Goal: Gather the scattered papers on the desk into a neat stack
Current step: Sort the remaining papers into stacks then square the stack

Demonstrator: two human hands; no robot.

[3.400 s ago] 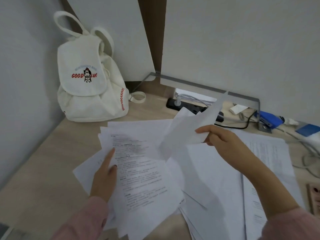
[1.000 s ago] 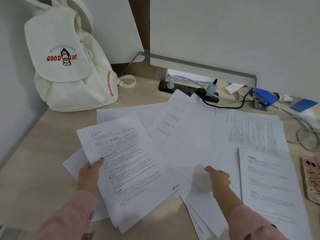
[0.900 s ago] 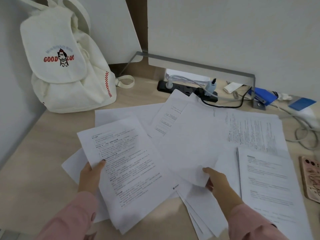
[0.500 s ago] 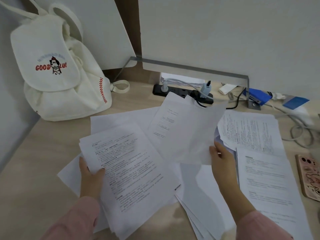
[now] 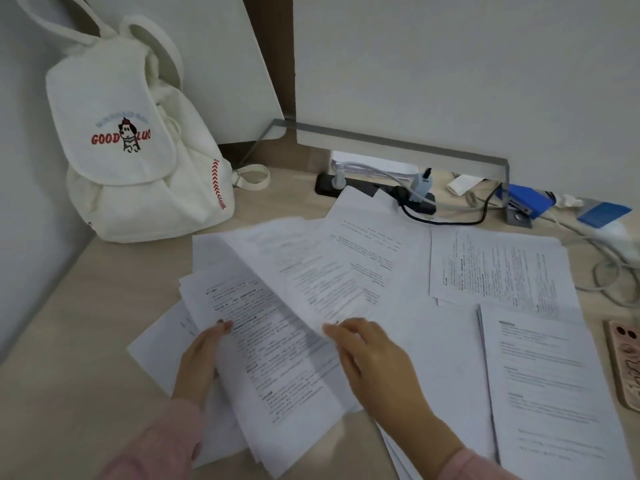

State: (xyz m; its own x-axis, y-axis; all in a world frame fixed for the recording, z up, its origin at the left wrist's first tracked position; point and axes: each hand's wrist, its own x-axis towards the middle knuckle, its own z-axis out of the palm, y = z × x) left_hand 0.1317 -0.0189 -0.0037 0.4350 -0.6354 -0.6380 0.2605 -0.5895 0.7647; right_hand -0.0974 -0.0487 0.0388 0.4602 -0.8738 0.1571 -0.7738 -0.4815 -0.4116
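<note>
The sheet (image 5: 311, 271) that the right hand (image 5: 374, 358) held up in the air half a second ago has come down and now lies slanted across the bundle (image 5: 277, 368) on the left, blurred with motion. The right hand pinches this sheet at its lower corner with its fingertips. The left hand (image 5: 202, 358) grips the bundle by its left edge, thumb on the top printed page and fingers underneath.

The rest of the papers (image 5: 498, 268) are white pages of small black print, fanned out and overlapping over the middle and right of the desk (image 5: 69, 358). One page lies square at the far right, and another pile (image 5: 550, 393) lies near the front right edge.

A cream backpack (image 5: 138, 150) with red lettering stands in the left corner against the wall. Behind the papers a black power strip (image 5: 346, 183) holds plugs, and its black cable (image 5: 446, 221) loops just beside the farthest pages. A blue stapler (image 5: 523, 200) sits further right. A phone (image 5: 627, 368) in a pink case lies at the right edge, just beside the papers.

The desk is pale wood. White panels rise behind it, with a grey metal rail (image 5: 398, 143) along their base.
</note>
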